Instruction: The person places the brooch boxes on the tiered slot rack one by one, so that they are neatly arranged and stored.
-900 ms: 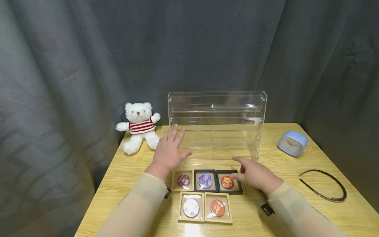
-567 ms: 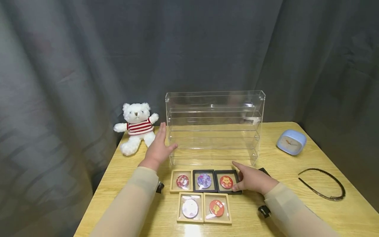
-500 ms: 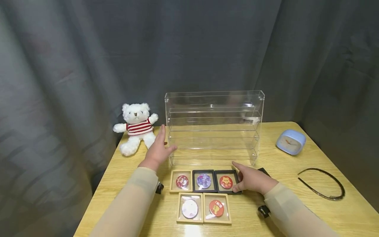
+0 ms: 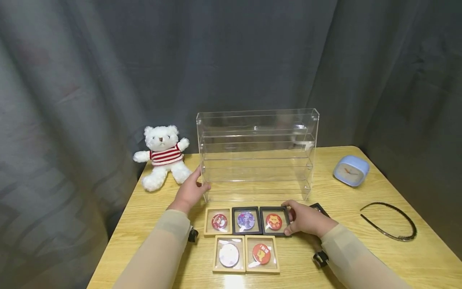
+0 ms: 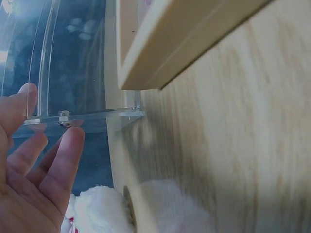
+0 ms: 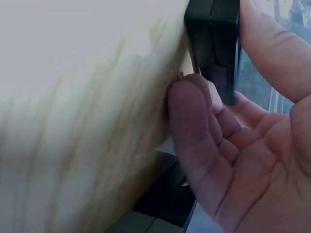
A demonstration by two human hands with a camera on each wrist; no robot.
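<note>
The right hand [image 4: 306, 216] grips the right edge of the red-badged black frame [image 4: 273, 209], probably light, stiff and easily scratched, best held by its rim, in front of the clear rack [image 4: 258, 114] whose left side the left hand [image 4: 189, 192] pinches

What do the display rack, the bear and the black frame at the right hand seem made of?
Display rack: glossy clear plastic, likely acrylic; the table shows through. Bear: plush, by its fluffy pile. Black frame: plastic or painted wood, smooth with a faint sheen.
</note>
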